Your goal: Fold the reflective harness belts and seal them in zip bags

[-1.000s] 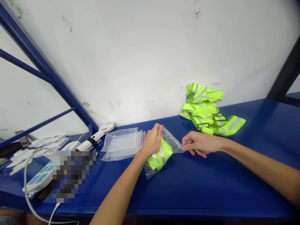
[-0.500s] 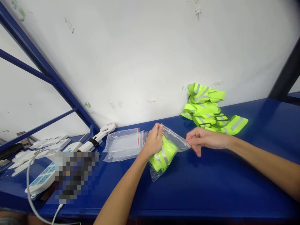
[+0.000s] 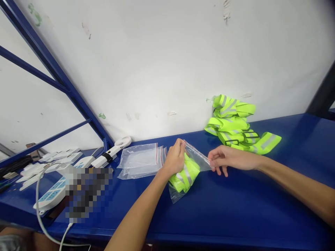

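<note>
The left hand (image 3: 175, 158) pinches one top corner of a clear bag (image 3: 201, 159) between thumb and fingers; the right hand (image 3: 222, 159) pinches the other end of its mouth, thumb against forefinger, the other fingers loosely bent. Inside the bag, over the blue table (image 3: 235, 209), sits a folded yellow-green strap (image 3: 187, 174) with grey bands. The step in hand looks like closing the bag — whether the strip is sealed, I cannot tell. The next move probably calls for a taut edge and firm pressure along it.
</note>
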### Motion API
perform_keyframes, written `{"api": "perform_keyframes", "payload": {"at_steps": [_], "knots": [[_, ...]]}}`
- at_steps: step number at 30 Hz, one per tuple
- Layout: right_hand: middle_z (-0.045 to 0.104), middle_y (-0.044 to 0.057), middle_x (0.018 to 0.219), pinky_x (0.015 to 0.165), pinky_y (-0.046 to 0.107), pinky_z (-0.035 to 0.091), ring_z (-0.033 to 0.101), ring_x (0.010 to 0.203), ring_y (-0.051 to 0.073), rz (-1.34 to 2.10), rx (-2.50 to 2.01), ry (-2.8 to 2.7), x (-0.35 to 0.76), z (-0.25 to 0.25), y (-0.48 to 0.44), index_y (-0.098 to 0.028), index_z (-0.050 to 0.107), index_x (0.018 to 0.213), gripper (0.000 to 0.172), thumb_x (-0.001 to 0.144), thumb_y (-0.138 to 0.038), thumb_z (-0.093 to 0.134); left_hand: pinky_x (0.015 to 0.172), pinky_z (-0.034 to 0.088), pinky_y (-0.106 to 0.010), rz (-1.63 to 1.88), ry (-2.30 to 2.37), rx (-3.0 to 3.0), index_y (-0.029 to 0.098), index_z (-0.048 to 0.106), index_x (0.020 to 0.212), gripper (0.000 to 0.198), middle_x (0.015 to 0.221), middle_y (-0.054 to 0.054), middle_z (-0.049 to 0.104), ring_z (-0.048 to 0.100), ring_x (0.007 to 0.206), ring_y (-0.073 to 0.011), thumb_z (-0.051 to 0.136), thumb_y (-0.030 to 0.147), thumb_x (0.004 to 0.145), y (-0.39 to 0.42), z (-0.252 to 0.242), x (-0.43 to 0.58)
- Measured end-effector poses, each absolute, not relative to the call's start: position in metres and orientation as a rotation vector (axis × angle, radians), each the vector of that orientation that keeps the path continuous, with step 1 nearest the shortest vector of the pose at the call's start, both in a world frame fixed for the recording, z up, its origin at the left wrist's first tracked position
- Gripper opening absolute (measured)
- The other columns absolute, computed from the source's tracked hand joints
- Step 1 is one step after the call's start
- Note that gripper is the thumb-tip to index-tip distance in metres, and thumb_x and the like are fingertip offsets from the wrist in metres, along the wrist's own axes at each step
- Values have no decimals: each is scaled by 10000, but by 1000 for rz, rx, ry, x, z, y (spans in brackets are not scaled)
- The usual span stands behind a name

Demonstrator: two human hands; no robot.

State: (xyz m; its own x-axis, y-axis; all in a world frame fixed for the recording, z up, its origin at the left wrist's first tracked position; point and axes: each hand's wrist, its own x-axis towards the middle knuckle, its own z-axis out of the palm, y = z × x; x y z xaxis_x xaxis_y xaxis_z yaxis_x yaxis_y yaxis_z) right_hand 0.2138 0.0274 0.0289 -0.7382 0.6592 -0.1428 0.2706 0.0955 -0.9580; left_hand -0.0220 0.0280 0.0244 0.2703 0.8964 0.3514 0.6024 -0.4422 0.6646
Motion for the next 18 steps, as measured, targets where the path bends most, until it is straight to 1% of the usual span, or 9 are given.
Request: {"api": "perform_keyframes", "payload": {"at_steps": [3, 5, 8, 11, 14, 18], "knots": [[639, 41, 751, 517, 220, 480, 594, 608, 119, 1599, -925, -2143, 213, 31, 26, -139, 595, 788, 176, 833, -309, 579, 728, 394, -287, 992, 1366, 2155, 243, 446, 900, 293, 725, 20, 637, 594, 708, -169, 247, 435, 1000, 26, 25, -21], [624, 23, 715, 530, 222, 462, 578, 590, 112, 1562, -944, -2170, 212, 31, 26, -146, 578, 764, 136, 825, -267, 562, 712, 392, -287, 989, 1378, 2162, 245, 449, 905, 295, 730, 20, 639, 596, 706, -172, 250, 441, 998, 26, 25, -21], [614, 17, 704, 533, 233, 453, 582, 605, 129, 1503, -970, -2156, 208, 30, 24, -156, 576, 784, 120, 810, -273, 570, 699, 393, -289, 994, 1421, 2156, 247, 451, 908, 302, 721, 20, 638, 595, 694, -177, 249, 453, 996, 26, 24, -20], [597, 14, 682, 534, 250, 455, 577, 619, 151, 1441, -986, -2092, 202, 29, 22, -165, 583, 824, 188, 822, -353, 580, 696, 400, -294, 988, 1451, 2144, 246, 454, 910, 317, 722, 14, 641, 598, 694, -182, 239, 463, 995, 26, 24, -19], [548, -6, 629, 566, 268, 453, 546, 580, 146, 1297, -1030, -2066, 196, 26, 19, -177, 569, 812, 263, 865, -432, 533, 705, 404, -301, 986, 1483, 2126, 242, 445, 898, 318, 728, 6, 642, 603, 716, -190, 235, 460, 995, 26, 24, -18], [530, -7, 686, 556, 271, 436, 522, 554, 136, 1064, -1073, -2056, 188, 19, 17, -193, 547, 831, 317, 905, -488, 458, 717, 403, -310, 1019, 1562, 2073, 238, 413, 856, 302, 742, -5, 642, 602, 747, -200, 235, 437, 998, 26, 25, -17]]}}
